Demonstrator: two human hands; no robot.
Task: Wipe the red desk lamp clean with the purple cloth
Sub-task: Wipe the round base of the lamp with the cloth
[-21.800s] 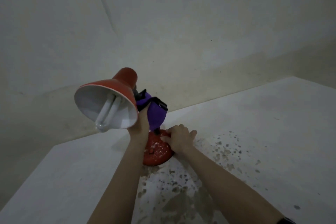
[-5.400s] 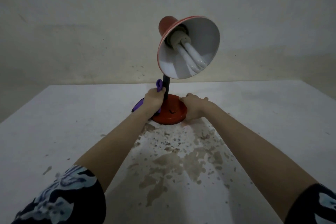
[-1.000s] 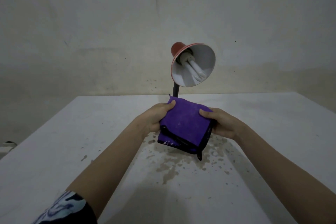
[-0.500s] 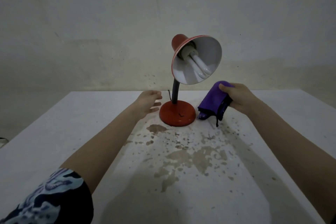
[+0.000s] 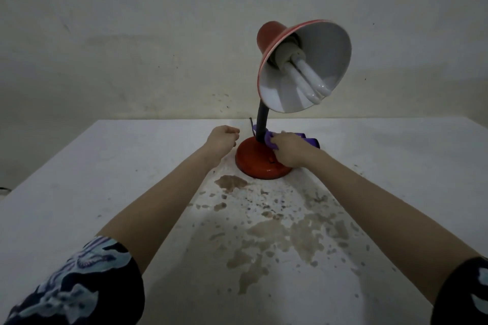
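The red desk lamp stands near the back of the white table, its round red base (image 5: 253, 163) in front of me and its black neck rising to the shade (image 5: 303, 66), whose white inside and bulb face me. My right hand (image 5: 289, 150) grips the purple cloth (image 5: 269, 138) and presses it onto the base at the foot of the neck; part of the cloth sticks out behind the hand. My left hand (image 5: 221, 137) hovers just left of the base with fingers curled, holding nothing that I can see.
The white table (image 5: 105, 192) has brown stains and chipped patches in front of the lamp. A bare, marked wall runs right behind the table's back edge. The table's left edge slants away at the left.
My right hand has carried the cloth from beside the lamp onto the base by the neck. My left hand has curled its fingers and stays left of the base.
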